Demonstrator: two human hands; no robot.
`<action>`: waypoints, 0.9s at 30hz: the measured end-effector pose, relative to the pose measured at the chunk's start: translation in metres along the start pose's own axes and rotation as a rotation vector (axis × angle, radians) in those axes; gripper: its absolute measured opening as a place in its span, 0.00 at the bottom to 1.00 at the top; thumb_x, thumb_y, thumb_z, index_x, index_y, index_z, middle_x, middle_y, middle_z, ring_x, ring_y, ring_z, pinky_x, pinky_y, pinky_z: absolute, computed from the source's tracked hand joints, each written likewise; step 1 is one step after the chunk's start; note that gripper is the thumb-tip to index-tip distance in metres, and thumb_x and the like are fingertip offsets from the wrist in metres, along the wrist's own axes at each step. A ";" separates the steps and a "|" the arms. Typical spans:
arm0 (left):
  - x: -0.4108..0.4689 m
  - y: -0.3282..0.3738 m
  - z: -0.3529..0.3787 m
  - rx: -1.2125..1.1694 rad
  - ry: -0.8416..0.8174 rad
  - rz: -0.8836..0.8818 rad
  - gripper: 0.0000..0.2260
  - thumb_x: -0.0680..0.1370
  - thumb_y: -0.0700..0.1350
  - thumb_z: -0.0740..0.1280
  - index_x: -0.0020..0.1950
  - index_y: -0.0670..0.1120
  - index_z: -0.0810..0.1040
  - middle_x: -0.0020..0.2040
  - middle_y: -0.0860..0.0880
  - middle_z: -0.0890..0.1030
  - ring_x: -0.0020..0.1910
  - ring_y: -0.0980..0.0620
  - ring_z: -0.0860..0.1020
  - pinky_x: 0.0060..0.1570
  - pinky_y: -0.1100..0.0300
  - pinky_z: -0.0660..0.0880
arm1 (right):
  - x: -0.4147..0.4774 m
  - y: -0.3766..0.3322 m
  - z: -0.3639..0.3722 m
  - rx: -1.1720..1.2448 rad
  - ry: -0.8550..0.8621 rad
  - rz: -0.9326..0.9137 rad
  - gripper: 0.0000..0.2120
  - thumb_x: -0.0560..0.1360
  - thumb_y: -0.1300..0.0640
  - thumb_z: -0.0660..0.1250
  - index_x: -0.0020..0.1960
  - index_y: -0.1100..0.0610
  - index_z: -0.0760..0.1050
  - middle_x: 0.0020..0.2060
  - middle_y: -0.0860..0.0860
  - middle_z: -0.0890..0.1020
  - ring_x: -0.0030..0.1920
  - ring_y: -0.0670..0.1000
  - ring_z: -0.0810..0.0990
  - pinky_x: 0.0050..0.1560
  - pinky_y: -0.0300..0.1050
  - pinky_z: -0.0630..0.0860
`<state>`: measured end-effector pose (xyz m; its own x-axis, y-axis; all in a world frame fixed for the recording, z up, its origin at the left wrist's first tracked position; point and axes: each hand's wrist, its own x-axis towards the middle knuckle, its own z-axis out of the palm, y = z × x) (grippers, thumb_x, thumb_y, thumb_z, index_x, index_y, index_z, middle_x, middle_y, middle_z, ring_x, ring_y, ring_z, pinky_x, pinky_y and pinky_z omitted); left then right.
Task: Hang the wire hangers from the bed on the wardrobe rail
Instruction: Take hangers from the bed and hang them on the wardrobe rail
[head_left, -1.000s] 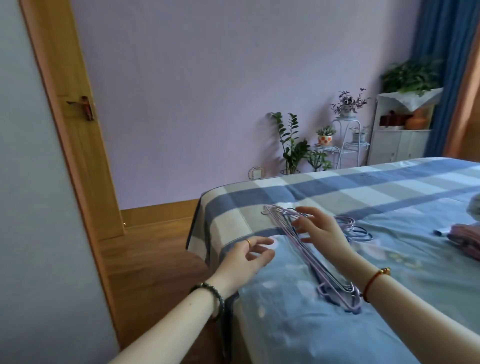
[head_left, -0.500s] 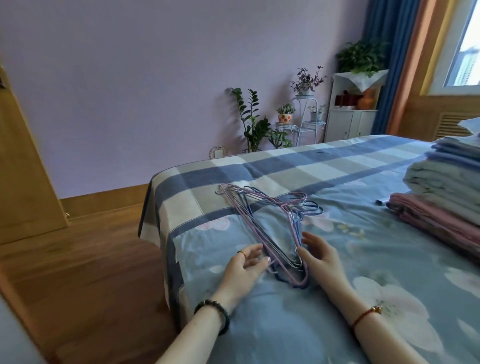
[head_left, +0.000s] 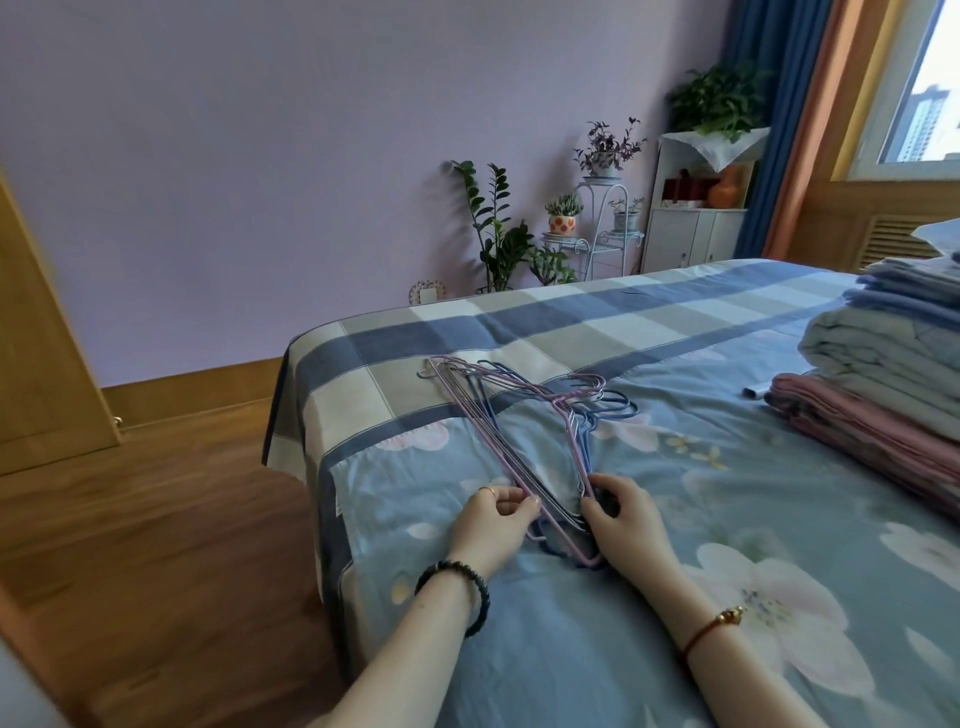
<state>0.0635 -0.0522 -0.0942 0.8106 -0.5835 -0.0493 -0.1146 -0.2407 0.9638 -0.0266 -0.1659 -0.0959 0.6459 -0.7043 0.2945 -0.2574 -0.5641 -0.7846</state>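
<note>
A stack of several pink and blue wire hangers (head_left: 485, 410) lies flat on the bed (head_left: 649, 597), hooks pointing right toward the far side. My left hand (head_left: 493, 519) pinches the long bars at the stack's near left edge. On the other side, my right hand (head_left: 621, 514) has its fingers curled round the near right corner of the stack. The hangers still rest on the floral cover. No wardrobe rail is in view.
Folded bedding (head_left: 883, 384) is piled on the bed at the right. A wooden door panel (head_left: 41, 353) stands at the left over wooden floor (head_left: 156, 519). Potted plants (head_left: 498, 234) and a white cabinet (head_left: 691, 234) line the far wall by the window.
My view has swung right and closer to the bed. Both hands have slid from the stack's middle to its near end and now grasp the hangers.
</note>
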 end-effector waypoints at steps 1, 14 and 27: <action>0.001 0.000 0.000 0.004 -0.009 0.000 0.05 0.74 0.46 0.68 0.39 0.51 0.75 0.39 0.53 0.80 0.45 0.52 0.78 0.56 0.55 0.76 | -0.001 0.000 0.000 0.010 0.006 0.003 0.12 0.72 0.66 0.64 0.54 0.63 0.78 0.51 0.59 0.79 0.46 0.50 0.73 0.42 0.34 0.61; -0.015 0.007 -0.011 -0.381 -0.098 -0.020 0.08 0.75 0.33 0.65 0.40 0.45 0.74 0.37 0.50 0.77 0.34 0.60 0.77 0.32 0.74 0.73 | -0.016 -0.019 0.001 0.153 0.111 -0.092 0.13 0.74 0.68 0.62 0.57 0.62 0.75 0.50 0.54 0.78 0.50 0.50 0.77 0.50 0.33 0.68; -0.048 0.064 -0.092 -0.392 0.130 0.185 0.05 0.75 0.42 0.67 0.44 0.52 0.79 0.43 0.53 0.81 0.43 0.57 0.78 0.42 0.64 0.74 | -0.050 -0.107 -0.013 0.789 -0.093 -0.121 0.14 0.77 0.69 0.56 0.57 0.55 0.71 0.47 0.51 0.81 0.29 0.48 0.82 0.26 0.42 0.79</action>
<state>0.0704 0.0319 -0.0065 0.8650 -0.4811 0.1422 -0.0581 0.1854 0.9809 -0.0405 -0.0754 -0.0196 0.7027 -0.5994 0.3833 0.3803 -0.1390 -0.9144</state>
